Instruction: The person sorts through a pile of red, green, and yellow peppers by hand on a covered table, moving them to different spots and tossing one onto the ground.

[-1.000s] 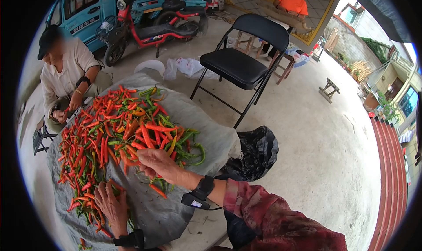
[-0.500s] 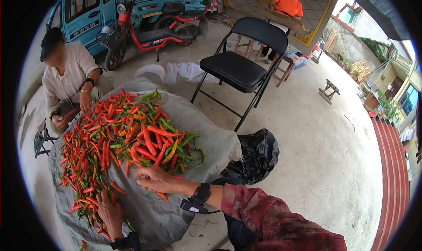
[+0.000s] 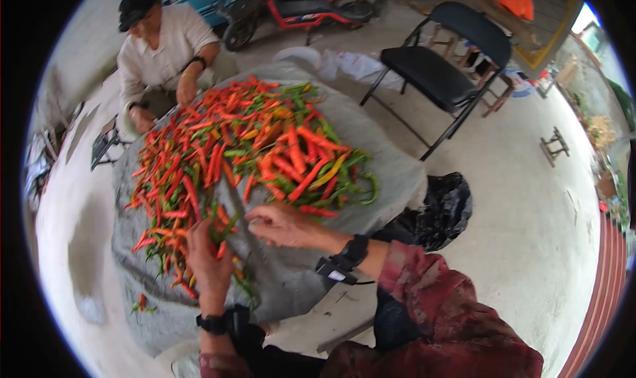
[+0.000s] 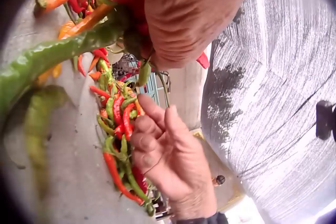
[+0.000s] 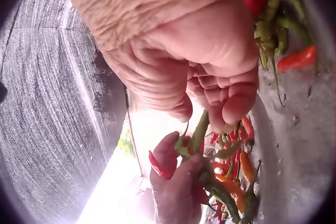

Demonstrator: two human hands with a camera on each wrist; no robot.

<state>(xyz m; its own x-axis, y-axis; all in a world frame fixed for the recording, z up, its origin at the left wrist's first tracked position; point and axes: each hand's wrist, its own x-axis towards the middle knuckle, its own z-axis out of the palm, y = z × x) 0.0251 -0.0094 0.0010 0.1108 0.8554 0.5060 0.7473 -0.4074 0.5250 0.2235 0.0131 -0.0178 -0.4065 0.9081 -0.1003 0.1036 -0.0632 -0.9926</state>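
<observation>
Curled round a small bunch of red and green peppers (image 4: 123, 22), my left hand (image 3: 211, 262) is raised over the near left part of the heap (image 3: 192, 149). Red and green tips stick out past its fingers in the right wrist view. My right hand (image 3: 285, 224) hovers just to its right, palm towards it, fingers bent loosely and apart from the thumb. In the left wrist view that hand (image 4: 173, 161) has nothing in its grasp. A green stem (image 5: 199, 132) from the bunch points up at its fingertips; whether they touch is unclear.
A grey cloth (image 3: 278, 272) lies under the peppers. Across the heap sits a person in a light shirt (image 3: 169, 40), hands at its edge. A black plastic bag (image 3: 447, 209) and a black folding chair (image 3: 430, 76) stand to the right, a red scooter (image 3: 311, 17) behind.
The head view has turned, so the scene sits further right and lower. My left hand has lifted from the heap with peppers in it, and the right hand is now closer to it.
</observation>
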